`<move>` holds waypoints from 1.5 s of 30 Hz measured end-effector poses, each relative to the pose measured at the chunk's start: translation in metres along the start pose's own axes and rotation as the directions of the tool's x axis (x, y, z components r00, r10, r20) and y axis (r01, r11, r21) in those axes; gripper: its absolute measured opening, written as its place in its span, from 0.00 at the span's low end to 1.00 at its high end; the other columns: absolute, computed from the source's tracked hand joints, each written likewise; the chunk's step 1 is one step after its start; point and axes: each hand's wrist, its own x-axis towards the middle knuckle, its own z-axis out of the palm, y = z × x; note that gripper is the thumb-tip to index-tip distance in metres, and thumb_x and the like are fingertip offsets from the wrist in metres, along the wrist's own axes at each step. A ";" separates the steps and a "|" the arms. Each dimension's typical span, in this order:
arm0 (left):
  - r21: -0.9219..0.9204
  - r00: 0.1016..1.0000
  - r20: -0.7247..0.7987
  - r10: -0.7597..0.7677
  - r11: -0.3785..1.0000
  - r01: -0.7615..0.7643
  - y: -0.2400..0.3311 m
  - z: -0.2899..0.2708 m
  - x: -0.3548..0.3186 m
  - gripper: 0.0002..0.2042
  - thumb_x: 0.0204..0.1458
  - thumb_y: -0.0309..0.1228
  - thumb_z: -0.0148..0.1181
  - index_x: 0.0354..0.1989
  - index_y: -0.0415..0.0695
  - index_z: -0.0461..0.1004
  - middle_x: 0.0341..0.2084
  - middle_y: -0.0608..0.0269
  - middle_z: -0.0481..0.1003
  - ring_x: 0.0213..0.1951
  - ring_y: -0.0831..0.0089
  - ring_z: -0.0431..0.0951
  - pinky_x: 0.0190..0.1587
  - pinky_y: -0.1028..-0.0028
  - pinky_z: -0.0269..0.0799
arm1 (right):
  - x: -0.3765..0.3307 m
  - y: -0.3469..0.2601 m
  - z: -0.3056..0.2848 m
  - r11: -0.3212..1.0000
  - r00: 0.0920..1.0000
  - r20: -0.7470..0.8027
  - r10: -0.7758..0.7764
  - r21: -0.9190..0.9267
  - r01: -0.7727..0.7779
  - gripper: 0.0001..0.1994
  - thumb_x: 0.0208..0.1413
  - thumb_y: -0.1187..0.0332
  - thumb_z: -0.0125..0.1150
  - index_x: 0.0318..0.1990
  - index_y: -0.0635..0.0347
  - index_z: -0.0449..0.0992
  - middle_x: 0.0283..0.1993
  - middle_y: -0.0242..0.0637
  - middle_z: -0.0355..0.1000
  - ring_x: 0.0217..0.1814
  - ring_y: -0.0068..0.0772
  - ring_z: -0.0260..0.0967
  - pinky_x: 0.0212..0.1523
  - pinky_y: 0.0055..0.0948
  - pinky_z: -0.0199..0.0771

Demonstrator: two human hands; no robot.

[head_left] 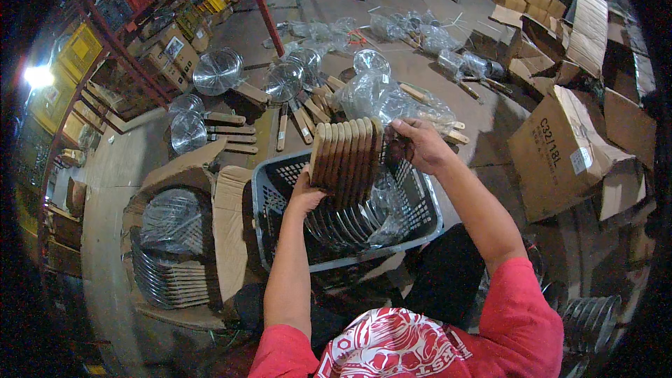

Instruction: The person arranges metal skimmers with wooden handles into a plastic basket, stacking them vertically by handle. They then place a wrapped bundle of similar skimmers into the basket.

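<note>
A row of wooden-handled metal pans stands in a grey plastic basket [429, 227] in front of me, their handles [341, 157] side by side and pointing up. Below the handles, the curved shiny rims [339, 227] rest inside the basket. My left hand [306, 194] is closed around the left side of the handle row and steadies it. At the right end of the row, my right hand [422, 145] pinches clear plastic wrap [392, 108] between thumb and fingers. Its lower fingers are partly hidden in shadow against the wrap.
An open carton [231, 224] at left holds a stack of similar pans [168, 238]. More pans [283, 80] lie on the floor beyond the basket, some in plastic. Large cartons [560, 150] stand at right. A red-posted shelf [262, 7] with crates runs along the left.
</note>
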 end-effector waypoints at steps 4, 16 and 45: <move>0.055 0.998 -0.027 -0.063 0.996 0.064 0.007 0.002 0.000 0.31 0.41 0.22 0.73 0.59 0.39 0.70 0.51 0.59 0.79 0.53 0.67 0.79 0.58 0.69 0.72 | 0.006 0.006 0.017 0.999 0.995 -0.104 0.004 0.050 0.001 0.12 0.67 0.62 0.60 0.47 0.62 0.73 0.39 0.34 0.76 0.38 0.30 0.78 0.42 0.34 0.81; -0.083 0.997 -0.035 -0.074 0.994 0.071 -0.008 -0.001 -0.001 0.31 0.43 0.18 0.66 0.61 0.38 0.69 0.53 0.57 0.78 0.56 0.66 0.76 0.61 0.71 0.67 | 0.011 0.013 0.037 0.987 0.958 -0.244 -0.152 0.007 0.159 0.13 0.62 0.64 0.63 0.48 0.64 0.75 0.39 0.36 0.76 0.39 0.30 0.76 0.40 0.33 0.77; -0.216 0.986 0.019 -0.163 0.963 0.163 -0.010 -0.004 -0.001 0.41 0.36 0.11 0.63 0.66 0.41 0.63 0.56 0.57 0.75 0.59 0.64 0.74 0.64 0.66 0.67 | 0.012 0.007 0.016 0.960 0.962 -0.185 -0.198 -0.234 0.153 0.18 0.70 0.57 0.56 0.50 0.67 0.77 0.36 0.35 0.79 0.34 0.25 0.76 0.35 0.29 0.78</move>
